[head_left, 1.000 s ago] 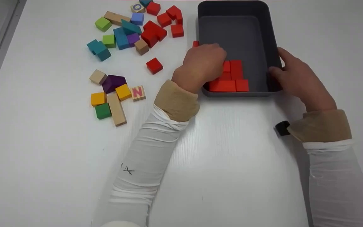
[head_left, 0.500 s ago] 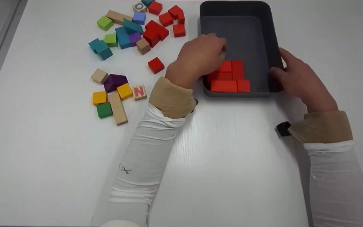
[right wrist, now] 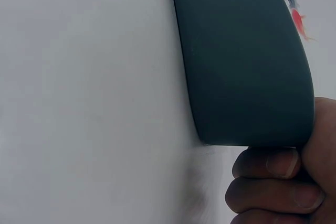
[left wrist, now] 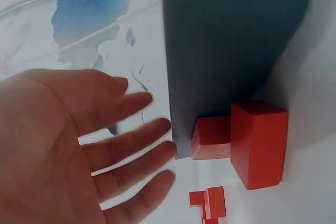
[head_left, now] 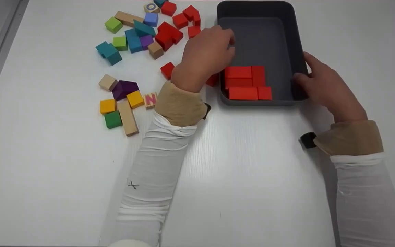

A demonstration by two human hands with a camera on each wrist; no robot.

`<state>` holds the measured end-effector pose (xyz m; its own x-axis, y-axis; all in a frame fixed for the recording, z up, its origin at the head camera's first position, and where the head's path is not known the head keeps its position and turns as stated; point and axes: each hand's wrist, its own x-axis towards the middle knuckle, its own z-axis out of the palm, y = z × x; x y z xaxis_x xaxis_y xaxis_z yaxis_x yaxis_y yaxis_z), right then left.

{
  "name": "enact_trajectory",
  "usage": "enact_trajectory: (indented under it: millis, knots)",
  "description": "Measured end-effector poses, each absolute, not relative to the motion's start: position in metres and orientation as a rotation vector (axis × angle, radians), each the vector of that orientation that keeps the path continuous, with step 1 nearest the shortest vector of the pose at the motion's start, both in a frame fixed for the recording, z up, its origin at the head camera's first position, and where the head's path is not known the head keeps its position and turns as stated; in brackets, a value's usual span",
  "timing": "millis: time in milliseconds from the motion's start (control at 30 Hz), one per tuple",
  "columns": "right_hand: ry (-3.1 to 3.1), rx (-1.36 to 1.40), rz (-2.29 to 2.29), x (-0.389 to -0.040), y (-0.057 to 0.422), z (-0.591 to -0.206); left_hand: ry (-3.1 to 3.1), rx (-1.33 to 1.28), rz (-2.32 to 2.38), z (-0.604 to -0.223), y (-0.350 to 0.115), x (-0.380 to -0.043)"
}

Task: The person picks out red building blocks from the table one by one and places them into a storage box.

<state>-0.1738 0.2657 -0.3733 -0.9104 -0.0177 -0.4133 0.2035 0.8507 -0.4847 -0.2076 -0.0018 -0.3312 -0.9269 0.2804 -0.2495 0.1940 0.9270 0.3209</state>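
Observation:
A dark grey tray (head_left: 255, 4) stands on the white table, with several red blocks (head_left: 247, 83) packed flat in its near end. My left hand (head_left: 225, 40) hovers over the tray's left wall, holding nothing. In the left wrist view its fingers (left wrist: 137, 141) are straight and spread beside the tray wall (left wrist: 231, 40), and a red block (left wrist: 258, 144) lies outside against that wall. My right hand (head_left: 302, 79) grips the tray's right wall; its curled fingers (right wrist: 273, 165) press the tray (right wrist: 247, 56) from outside.
Loose red blocks (head_left: 170, 31) and a mixed pile of coloured blocks (head_left: 132, 36) lie left of the tray's far end. A single red cube (head_left: 167, 69) sits near my left wrist. Another group with an N block (head_left: 122, 103) lies nearer left.
My left hand has drawn out of the tray, up and to the left, uncovering the red blocks inside. The right hand and the tray have stayed put.

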Motion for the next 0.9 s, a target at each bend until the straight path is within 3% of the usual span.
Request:
enact_trajectory:
  millis: [900]
  knots:
    - [2.645, 0.104, -0.745, -0.173, 0.265, -0.372, 2.906, -0.217, 0.455, -0.346, -0.054, -0.219]
